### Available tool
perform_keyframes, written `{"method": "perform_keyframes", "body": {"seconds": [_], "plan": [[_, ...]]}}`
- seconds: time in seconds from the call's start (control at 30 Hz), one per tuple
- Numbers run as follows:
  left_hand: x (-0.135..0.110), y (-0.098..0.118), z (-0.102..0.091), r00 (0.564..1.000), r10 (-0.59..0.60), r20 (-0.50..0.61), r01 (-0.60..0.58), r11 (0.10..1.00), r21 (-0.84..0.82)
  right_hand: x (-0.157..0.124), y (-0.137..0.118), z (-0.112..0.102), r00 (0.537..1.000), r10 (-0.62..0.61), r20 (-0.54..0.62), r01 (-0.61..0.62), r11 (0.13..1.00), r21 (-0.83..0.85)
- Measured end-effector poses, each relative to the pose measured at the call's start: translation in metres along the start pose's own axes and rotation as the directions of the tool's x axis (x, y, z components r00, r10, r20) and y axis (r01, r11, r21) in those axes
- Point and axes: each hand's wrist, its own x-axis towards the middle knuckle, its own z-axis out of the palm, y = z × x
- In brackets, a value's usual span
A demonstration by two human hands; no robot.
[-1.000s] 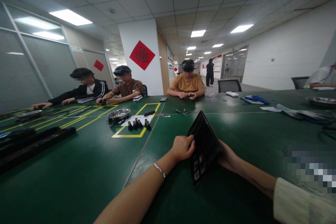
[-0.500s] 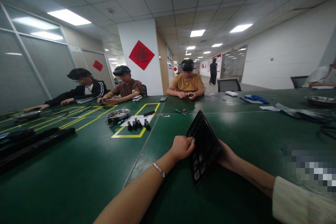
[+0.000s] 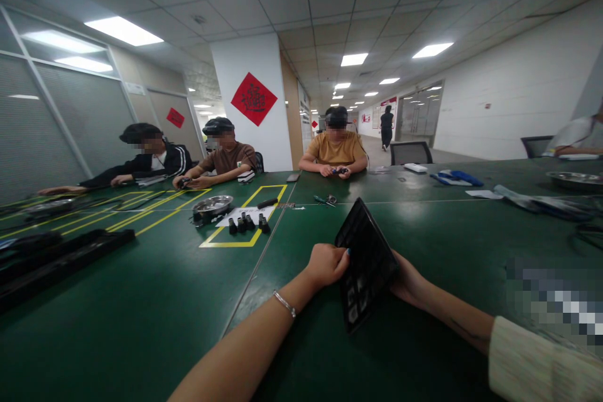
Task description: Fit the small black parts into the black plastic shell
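The left hand (image 3: 326,265) is clasping the left edge of a black tray (image 3: 365,257), its grip tight on it. The right hand (image 3: 409,282) is gripping the tray's right side, its fingers hidden behind. The tray is standing tilted on edge over the green table (image 3: 164,301), between both hands. Farther off, small black parts (image 3: 247,223) are sitting inside a yellow outline (image 3: 245,241) beside a metal bowl (image 3: 213,205). At the far side, three people (image 3: 335,149) are sitting and working.

open table (image 3: 155,308) left, black tray (image 3: 365,257) centre, parts (image 3: 247,223) beyond

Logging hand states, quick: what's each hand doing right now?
Left hand: closed on left edge of the black tray.
Right hand: holds its right edge, fingers hidden.
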Motion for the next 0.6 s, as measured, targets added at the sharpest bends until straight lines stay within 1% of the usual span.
{"method": "perform_keyframes", "body": {"seconds": [0.23, 0.43, 0.53, 0.6], "plan": [[0.0002, 0.001, -0.0029, 1.0, -0.021, 0.02, 0.021, 1.0, -0.007, -0.0036, -0.0027, 0.0074, 0.997, 0.032, -0.069, -0.028, 0.998, 0.05], [0.0002, 0.0011, -0.0019, 0.999, -0.031, 0.013, 0.03, 0.999, 0.02, -0.0043, -0.0026, 0.0068, 0.999, 0.013, -0.043, -0.012, 1.0, 0.026], [0.0002, 0.0015, -0.0019, 0.999, -0.049, 0.014, 0.048, 0.998, 0.03, -0.0023, -0.0019, 0.0062, 0.998, 0.002, -0.063, 0.001, 0.999, 0.051], [-0.0002, 0.0018, -0.0023, 0.997, -0.071, 0.009, 0.071, 0.997, 0.034, -0.0016, -0.0016, 0.0061, 0.999, 0.005, -0.052, -0.002, 0.998, 0.066]]}}
